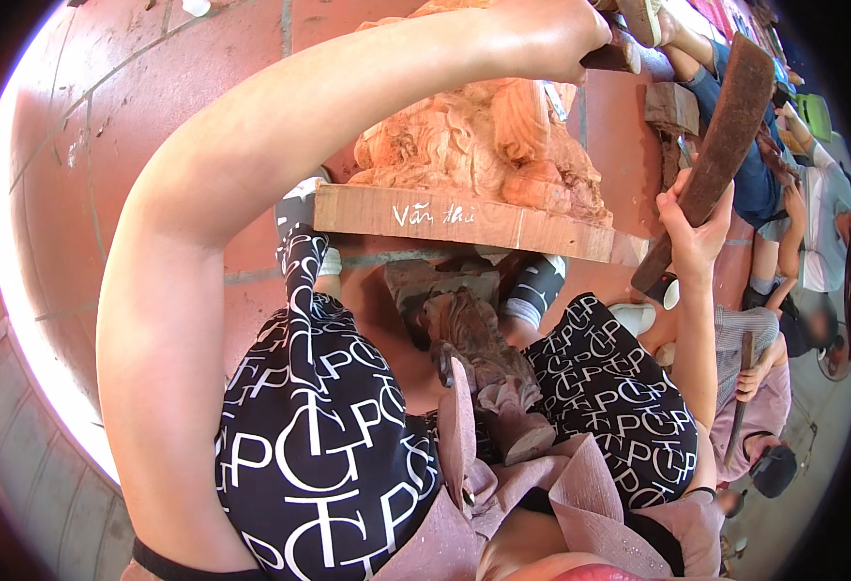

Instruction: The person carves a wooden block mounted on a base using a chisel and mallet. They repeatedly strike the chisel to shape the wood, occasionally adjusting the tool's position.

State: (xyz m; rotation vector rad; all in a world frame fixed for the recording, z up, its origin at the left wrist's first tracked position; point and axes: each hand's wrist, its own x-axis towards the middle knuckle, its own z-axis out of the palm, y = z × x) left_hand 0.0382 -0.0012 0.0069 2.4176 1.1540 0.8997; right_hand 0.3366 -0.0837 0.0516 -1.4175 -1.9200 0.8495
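A large orange-brown wood carving stands before me on a thick plank base with white handwriting on its edge. My left arm reaches across its far side. There my left hand is closed, with a dark wooden piece, like a tool handle, sticking out of it. A pale strip shows against the carving below that hand; I cannot tell what it is. My right hand grips a long, flat wooden mallet, held up slantwise to the right of the carving.
Between my legs lies a dark carved wooden figure. Past the mallet, a wooden block rests on the red tiled floor. Other people sit close by on the right; one person's hand holds a stick-like wooden tool.
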